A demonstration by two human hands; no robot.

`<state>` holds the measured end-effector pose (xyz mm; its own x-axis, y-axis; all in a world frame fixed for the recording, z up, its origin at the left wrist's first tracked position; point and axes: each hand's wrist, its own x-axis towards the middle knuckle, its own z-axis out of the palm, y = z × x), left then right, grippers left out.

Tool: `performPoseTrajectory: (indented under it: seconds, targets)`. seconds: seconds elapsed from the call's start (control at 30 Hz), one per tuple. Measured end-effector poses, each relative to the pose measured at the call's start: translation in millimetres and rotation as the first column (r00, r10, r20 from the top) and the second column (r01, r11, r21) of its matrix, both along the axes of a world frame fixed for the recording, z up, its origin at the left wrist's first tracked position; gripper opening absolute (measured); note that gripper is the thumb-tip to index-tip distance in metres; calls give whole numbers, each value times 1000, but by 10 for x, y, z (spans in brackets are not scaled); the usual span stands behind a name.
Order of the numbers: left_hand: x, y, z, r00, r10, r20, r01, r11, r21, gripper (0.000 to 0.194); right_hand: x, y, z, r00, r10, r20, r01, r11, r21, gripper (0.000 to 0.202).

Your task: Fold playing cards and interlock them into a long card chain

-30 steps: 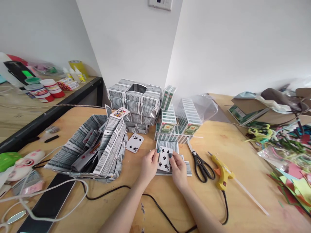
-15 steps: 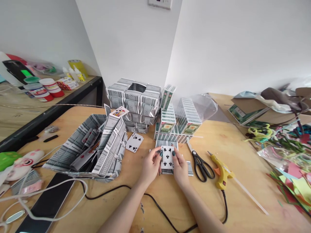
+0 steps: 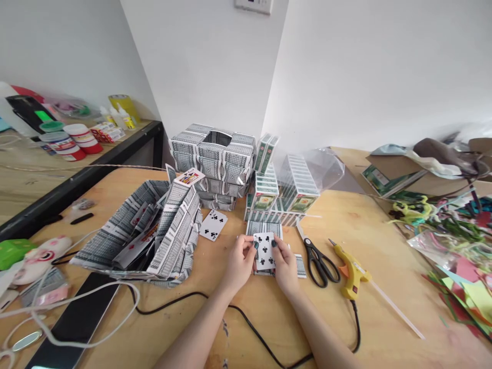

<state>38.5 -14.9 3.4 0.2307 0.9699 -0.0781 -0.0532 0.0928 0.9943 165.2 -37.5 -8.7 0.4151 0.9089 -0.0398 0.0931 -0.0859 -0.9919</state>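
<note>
A five of clubs playing card (image 3: 264,251) is held face up between my two hands. My left hand (image 3: 241,259) pinches its left edge, and my right hand (image 3: 285,264) grips the right edge. Beneath and behind it lie patterned card pieces (image 3: 265,228), partly hidden by the hands. A three of clubs (image 3: 213,224) rests face up on the table to the left. Farther left stands an open basket (image 3: 177,225) built from folded cards, with loose cards inside. Behind it is a box (image 3: 203,159) of the same folded cards with an opening on top.
Black scissors (image 3: 321,264) and a yellow hot glue gun (image 3: 351,274) with a glue stick lie to the right. Stacked card packs (image 3: 298,189) stand at the back. A black cable (image 3: 246,323) crosses the front. Paper scraps (image 3: 461,292) pile at far right.
The five of clubs has shifted slightly and tilts a little between my fingers. Both hands keep their hold, nearly in place.
</note>
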Motion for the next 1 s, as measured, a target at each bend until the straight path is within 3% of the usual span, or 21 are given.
performPoseTrajectory:
  seconds: [0.23, 0.4, 1.0]
  targets:
    - [5, 25, -13, 996, 50, 73, -48, 998, -33, 12, -22, -25, 117, 962, 168, -217, -162, 986, 46, 27]
    - [4, 19, 5, 992, 110, 60, -109, 994, -15, 15, -48, -31, 105, 945, 222, -241, -223, 975, 24, 27]
    - [8, -22, 99, 983, 153, 99, -154, 988, -3, 10, -155, -49, 167, 894, 261, -363, -284, 959, -9, 23]
